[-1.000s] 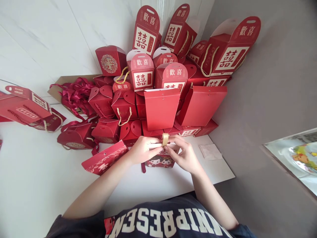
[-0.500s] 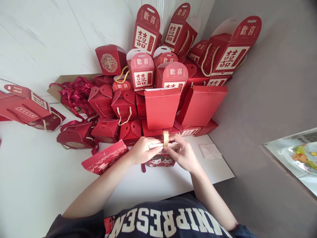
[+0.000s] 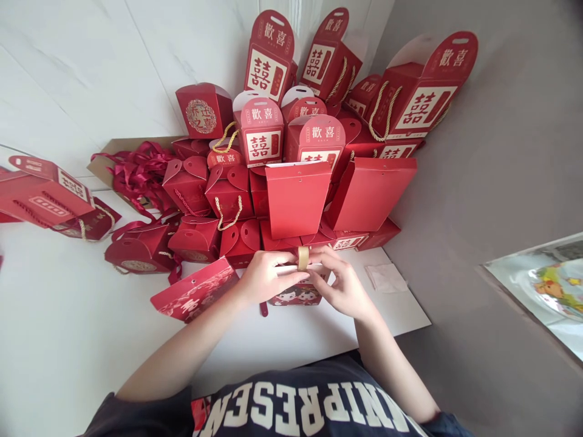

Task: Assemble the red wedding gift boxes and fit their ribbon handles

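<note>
A red gift box [image 3: 296, 296] printed with two cartoon figures stands on the white table in front of me. From its top edge rises a gold ribbon loop [image 3: 303, 258]. My left hand [image 3: 265, 278] is closed on the box's top, thumb on the near side and fingers behind. My right hand [image 3: 342, 286] pinches the same top edge from the right, close beside the loop. The thumbs nearly meet below the loop. Both hands cover much of the box's upper part, and its far side is hidden.
Red gift boxes [image 3: 240, 241] are stacked behind my hands, with two taller plain red boxes [image 3: 298, 203] nearest. To the left lie a red box with a white print [image 3: 195, 291] and a heap of dark red ribbons [image 3: 141, 173]. A pale tissue [image 3: 387, 277] lies right; a grey wall [image 3: 455, 182] rises there.
My left thumb has slid a little to the right along the top edge, and my right thumb has shifted slightly right. The gold loop has moved slightly left and down.
</note>
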A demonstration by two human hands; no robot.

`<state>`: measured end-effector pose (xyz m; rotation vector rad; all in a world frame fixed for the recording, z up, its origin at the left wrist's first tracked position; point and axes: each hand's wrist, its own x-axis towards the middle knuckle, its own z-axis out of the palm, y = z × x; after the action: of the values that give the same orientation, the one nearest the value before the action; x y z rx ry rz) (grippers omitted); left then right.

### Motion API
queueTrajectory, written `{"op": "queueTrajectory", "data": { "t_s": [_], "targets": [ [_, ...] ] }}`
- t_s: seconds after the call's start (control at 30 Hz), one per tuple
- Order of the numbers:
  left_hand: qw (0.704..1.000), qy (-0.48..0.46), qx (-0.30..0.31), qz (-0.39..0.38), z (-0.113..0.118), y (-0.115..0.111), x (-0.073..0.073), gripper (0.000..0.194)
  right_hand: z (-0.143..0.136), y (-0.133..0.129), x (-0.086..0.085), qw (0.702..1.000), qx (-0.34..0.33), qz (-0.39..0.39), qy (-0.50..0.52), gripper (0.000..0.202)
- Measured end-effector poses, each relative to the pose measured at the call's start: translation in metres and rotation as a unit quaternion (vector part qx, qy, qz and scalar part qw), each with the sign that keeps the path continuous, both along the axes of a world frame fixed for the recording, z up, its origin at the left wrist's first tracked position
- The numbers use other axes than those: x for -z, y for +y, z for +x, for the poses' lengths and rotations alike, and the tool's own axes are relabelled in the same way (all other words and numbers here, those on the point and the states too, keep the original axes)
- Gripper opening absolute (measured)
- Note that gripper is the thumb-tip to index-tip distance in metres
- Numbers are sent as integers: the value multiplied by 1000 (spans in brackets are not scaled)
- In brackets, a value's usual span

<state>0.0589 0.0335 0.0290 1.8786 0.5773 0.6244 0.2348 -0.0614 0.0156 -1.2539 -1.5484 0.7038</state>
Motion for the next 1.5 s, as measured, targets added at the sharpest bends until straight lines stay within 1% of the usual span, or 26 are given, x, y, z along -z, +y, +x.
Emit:
{"op": "queueTrajectory", "data": {
  "t_s": [0.1, 0.17, 0.3, 0.37, 0.47, 0.53, 0.6, 0.7, 0.77, 0.87, 0.93, 1.0, 1.07, 1.13, 1.2, 1.27, 1.33, 1.4, 1.47, 1.5],
  "targets": [
    [999, -9, -33, 24, 2, -2, 2, 15, 0, -3, -4, 1000, -9, 19, 20, 23],
    [999, -14, -32, 26, 2, -3, 3, 12, 0, -4, -6, 999, -13, 41, 20, 26],
    [1000, -25, -16, 3, 3, -4, 4, 14, 0, -5, -9, 996, -29, 79, 8, 29],
    [999, -25, -11, -30, 3, -4, 3, 15, 1, -5, -9, 997, -13, 79, 8, 24],
    [993, -18, 15, -116, 1, -1, 3, 23, 3, -5, -6, 996, 36, 73, 26, 10],
    [989, -14, 34, -140, -1, 2, 2, 29, 3, -5, -2, 997, 53, 59, 17, 6],
    [992, -7, 35, -122, -4, 4, 0, 31, 2, -5, 3, 998, 54, 35, -13, 8],
    [998, 21, 16, -65, -5, 4, -4, 21, -1, -5, 10, 997, 68, 12, -44, 9],
    [999, 41, 9, -24, -5, 4, -5, 17, -3, -5, 12, 995, 81, 7, -53, 9],
    [996, 66, -6, 56, -5, 4, -4, 18, -4, -4, 14, 994, 91, 10, -62, 9],
    [992, 78, -11, 96, -5, 5, -2, 22, -3, -3, 15, 994, 90, 13, -64, 8],
    [993, 78, 2, 88, -5, 5, -1, 24, -1, -3, 14, 994, 85, 13, -62, 8],
    [997, 62, 25, 41, -5, 5, -2, 23, 1, -3, 13, 996, 72, 9, -58, 8],
    [998, 47, 32, 15, -4, 3, -3, 23, 2, -4, 11, 997, 60, 10, -51, 7],
    [999, 42, 14, 30, -3, 1, -3, 23, 1, -6, 8, 997, 62, 25, -40, 9],
    [996, 49, -7, 68, -1, 0, -1, 21, -2, -7, 5, 995, 82, 42, -33, 13],
    [993, 54, -17, 106, 0, 0, 2, 17, -5, -6, 5, 993, 102, 51, -29, 12],
    [989, 58, -22, 134, 0, -1, 5, 18, -9, -4, 6, 992, 115, 52, -26, 9],
    [989, 58, -28, 132, 1, -3, 7, 24, -12, -2, 8, 991, 122, 49, -22, 11],
    [991, 56, -33, 115, 2, -4, 8, 27, -13, -1, 8, 991, 127, 44, -16, 12]
  ]
}}
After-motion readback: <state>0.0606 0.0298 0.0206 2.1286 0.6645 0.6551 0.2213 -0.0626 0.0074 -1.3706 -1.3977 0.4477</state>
